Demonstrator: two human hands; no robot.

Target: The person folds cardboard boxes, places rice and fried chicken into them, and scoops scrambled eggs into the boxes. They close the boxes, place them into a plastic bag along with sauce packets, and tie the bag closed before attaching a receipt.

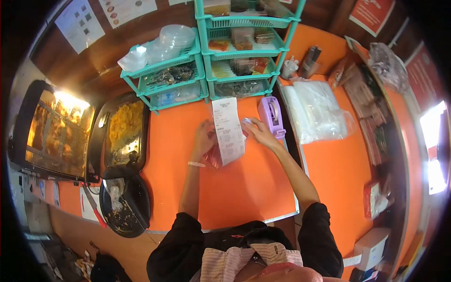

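Note:
A long printed receipt (229, 129) lies over a small reddish packet (213, 157) above the orange counter. My left hand (204, 139) is at the left side of both, its fingers closed round the packet's edge, partly hidden by the receipt. On the right, my right hand (261, 132) is beside the receipt's edge, thumb and fingertips pinched on a small clear piece, perhaps tape. Just behind that hand stands a purple tape dispenser (271, 115).
Green tiered racks (246, 53) with packets stand at the back. To the left are a lit glass case (58, 131), a food tray (124, 131), a black pan (123, 209) and a red-handled knife (96, 207). Plastic bags (319, 110) lie right.

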